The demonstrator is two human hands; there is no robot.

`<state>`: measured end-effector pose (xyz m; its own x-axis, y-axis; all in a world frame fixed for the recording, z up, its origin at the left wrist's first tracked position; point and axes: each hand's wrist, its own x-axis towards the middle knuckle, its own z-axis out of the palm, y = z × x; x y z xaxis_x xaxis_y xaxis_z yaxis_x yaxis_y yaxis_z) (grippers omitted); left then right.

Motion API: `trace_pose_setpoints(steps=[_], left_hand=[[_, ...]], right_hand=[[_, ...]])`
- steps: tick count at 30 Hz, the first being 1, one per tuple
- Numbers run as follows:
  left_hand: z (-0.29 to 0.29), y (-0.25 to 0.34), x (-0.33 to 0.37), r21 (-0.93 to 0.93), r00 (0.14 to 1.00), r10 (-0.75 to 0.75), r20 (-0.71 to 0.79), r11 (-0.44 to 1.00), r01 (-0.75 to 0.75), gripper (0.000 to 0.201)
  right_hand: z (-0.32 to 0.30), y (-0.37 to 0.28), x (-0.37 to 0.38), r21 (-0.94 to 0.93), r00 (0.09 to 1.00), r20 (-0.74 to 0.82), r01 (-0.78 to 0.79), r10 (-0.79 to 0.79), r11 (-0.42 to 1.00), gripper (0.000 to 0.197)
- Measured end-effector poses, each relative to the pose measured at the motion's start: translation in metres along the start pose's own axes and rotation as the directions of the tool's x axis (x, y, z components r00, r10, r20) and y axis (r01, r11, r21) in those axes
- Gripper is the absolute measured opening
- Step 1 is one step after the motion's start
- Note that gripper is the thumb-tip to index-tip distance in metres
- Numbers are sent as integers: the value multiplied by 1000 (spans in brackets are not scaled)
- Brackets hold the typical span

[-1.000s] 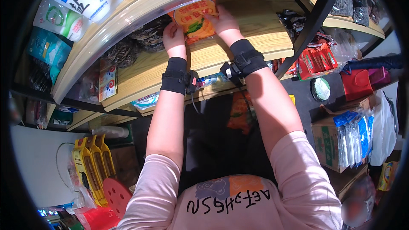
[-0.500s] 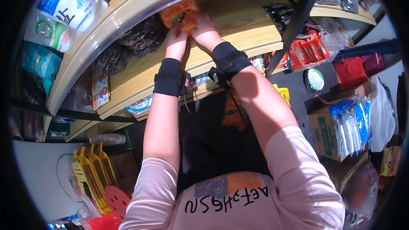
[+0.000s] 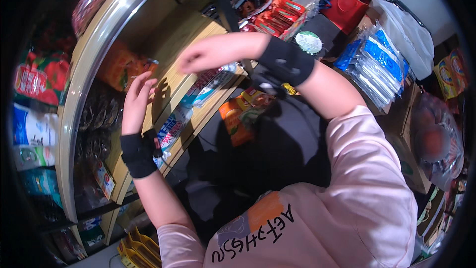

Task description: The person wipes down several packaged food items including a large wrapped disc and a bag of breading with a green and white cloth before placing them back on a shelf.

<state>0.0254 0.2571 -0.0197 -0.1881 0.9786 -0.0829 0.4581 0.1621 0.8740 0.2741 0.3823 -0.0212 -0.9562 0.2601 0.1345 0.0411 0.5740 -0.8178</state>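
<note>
An orange packet (image 3: 124, 69) lies inside the wooden shelf (image 3: 198, 32), at its left part. Close to its near side is my left hand (image 3: 136, 101), fingers spread and slightly bent, with nothing in them. My right hand (image 3: 215, 53) hangs over the shelf's front edge, apart from the packet. Its fingers are loosely bent and a little blurred, and I see nothing held. Both wrists wear black bands. Dark goods in clear bags (image 3: 99, 114) fill the shelf beside the orange packet.
Below, a lower shelf holds blue-and-white packets (image 3: 173, 121). More orange packets (image 3: 238, 121) lie lower down. To the right are a box of red packets (image 3: 280, 17), a round tub (image 3: 308, 42), a red bag (image 3: 344, 10) and blue-and-clear packages (image 3: 374, 69). A curved shelf edge (image 3: 74, 99) runs along the left.
Both hands have come off the orange packet, which stays on the shelf. My right hand has swung to the right and back. The view has turned toward the right.
</note>
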Motion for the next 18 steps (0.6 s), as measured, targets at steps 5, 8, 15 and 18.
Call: trace_pose_setpoints(steps=[5, 8, 15, 18], left_hand=[[32, 46, -34, 36, 989, 25, 149, 999, -31, 34], [39, 36, -55, -10, 976, -55, 210, 998, 58, 34], [55, -12, -106, 241, 892, -328, 312, 935, 260, 38], [72, -17, -105, 317, 834, -431, 343, 889, 330, 39]], right_hand=[[34, 180, -185, 622, 898, 92, -390, 431, 679, 29], [87, 304, -239, 685, 414, -355, -496, 838, 535, 18], [104, 409, -273, 229, -1, -826, -914, 564, 335, 31], [88, 417, -271, 10, 87, -865, -982, 494, 190, 33]])
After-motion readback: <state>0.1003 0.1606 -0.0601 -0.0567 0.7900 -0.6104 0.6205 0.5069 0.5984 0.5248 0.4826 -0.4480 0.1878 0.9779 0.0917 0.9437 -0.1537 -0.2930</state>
